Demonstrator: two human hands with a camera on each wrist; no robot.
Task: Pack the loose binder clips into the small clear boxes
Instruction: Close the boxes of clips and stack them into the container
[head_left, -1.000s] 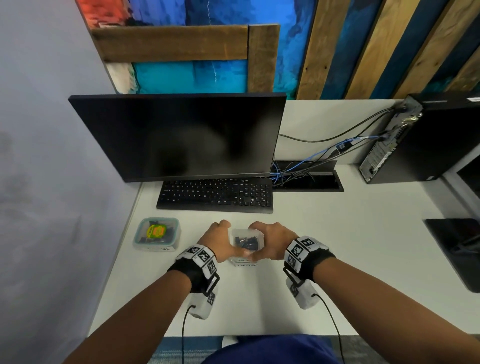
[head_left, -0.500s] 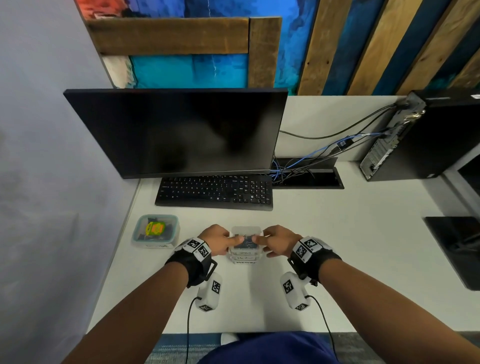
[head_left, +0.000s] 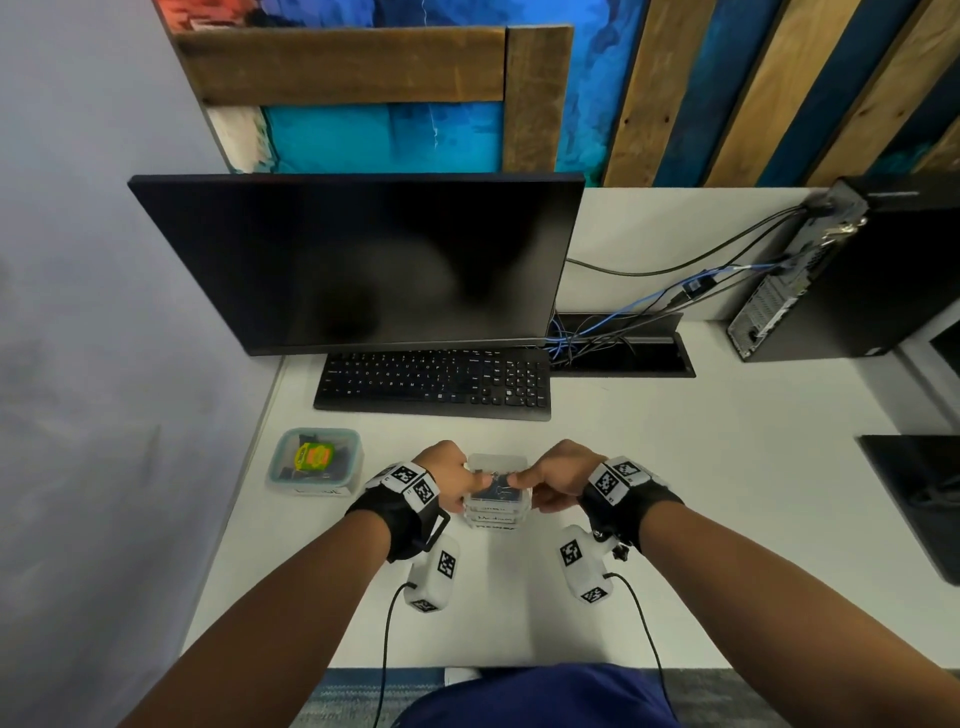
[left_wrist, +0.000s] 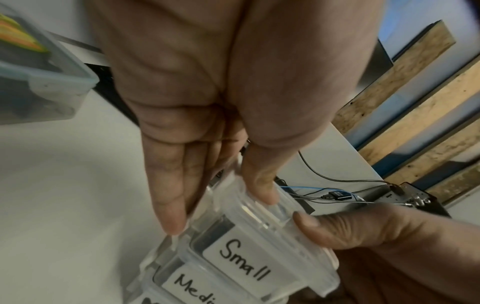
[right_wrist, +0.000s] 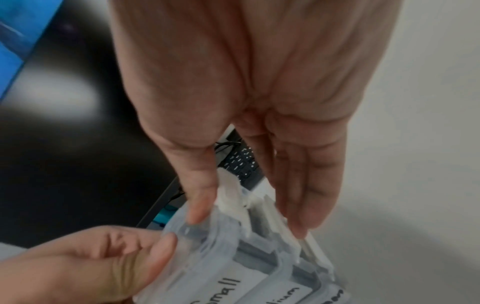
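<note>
A stack of small clear boxes (head_left: 497, 512) stands on the white desk (head_left: 675, 493) in front of me. The top box (left_wrist: 244, 257) is labelled "Small", and the box under it (left_wrist: 197, 288) reads "Medi…". Black binder clips (head_left: 500, 486) show through the top lid. My left hand (head_left: 452, 478) grips the top box from the left, thumb (left_wrist: 259, 185) on the lid and fingers (left_wrist: 168, 195) down the side flap. My right hand (head_left: 550, 475) grips it from the right, thumb (right_wrist: 197, 197) on the lid and fingers (right_wrist: 306, 185) against the side latches.
A larger clear tub (head_left: 314, 460) with a blue-rimmed lid sits left of the stack, holding dark clips and a yellow-green item. A black keyboard (head_left: 434, 384) and monitor (head_left: 358, 265) stand behind. Cables and a computer tower (head_left: 831, 280) are at the back right.
A second ago both hands cupped the top box from the sides. Since then the thumbs have moved onto its lid and the wrists have dropped lower. The stack has stayed in place.
</note>
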